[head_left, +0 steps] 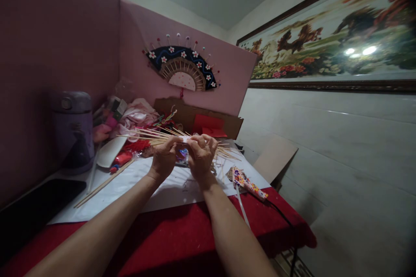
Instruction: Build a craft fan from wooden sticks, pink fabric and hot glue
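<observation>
Raised over the white sheet, a fan-shaped spread of thin wooden sticks [149, 134] reaches out to both sides from between my hands. My left hand [164, 158] pinches the near edge on the left, thumb and fingers pressed together. Close beside it, my right hand [202, 153] grips the same near edge with bent fingers. A small white piece [185, 139] shows between the fingertips; its exact kind I cannot make out. Striped shadows fall on the white sheet [130, 199] below. My hands partly cover a shiny, purplish item [183, 154] behind them.
A flower-patterned glue gun [248, 184] with a cord lies on the right. Loose sticks [104, 184], a dark phone-like slab [42, 207] and a purple bottle [73, 134] are on the left. A decorated fan [183, 67] hangs on the pink panel behind the red-covered table [169, 242].
</observation>
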The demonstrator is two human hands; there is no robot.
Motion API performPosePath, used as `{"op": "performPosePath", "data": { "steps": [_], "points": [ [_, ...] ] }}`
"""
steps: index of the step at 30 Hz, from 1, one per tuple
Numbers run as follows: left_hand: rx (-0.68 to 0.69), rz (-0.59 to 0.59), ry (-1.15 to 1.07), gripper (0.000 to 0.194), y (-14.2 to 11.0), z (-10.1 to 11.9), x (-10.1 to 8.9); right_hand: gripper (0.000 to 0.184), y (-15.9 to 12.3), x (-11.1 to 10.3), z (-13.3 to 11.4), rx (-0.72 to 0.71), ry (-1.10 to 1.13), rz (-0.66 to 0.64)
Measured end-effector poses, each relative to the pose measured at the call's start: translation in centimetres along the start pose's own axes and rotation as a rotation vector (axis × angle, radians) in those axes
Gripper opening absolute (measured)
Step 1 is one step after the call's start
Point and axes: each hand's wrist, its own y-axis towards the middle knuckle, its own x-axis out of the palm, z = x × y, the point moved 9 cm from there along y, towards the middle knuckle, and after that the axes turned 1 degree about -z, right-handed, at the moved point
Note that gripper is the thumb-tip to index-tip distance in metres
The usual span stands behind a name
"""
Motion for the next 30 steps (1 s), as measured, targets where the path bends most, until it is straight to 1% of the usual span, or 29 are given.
{"op": "performPosePath", "data": {
  "steps": [15,22,30],
  "points": [
    [0.056,0.007,0.031,0.011,0.01,0.33,-0.18,0.009,0.09,-0.13,-0.13,0.004,0.002,0.000],
    [0.016,0.000,0.029,0.010,-0.02,-0.18,-0.13,0.010,0.05,-0.03,-0.13,0.008,0.002,-0.007],
    [0.031,-0.003,0.032,0.011,-0.05,-0.03,-0.15,0.010,-0.01,0.07,-0.06,0.015,0.007,-0.014]
  ]
}}
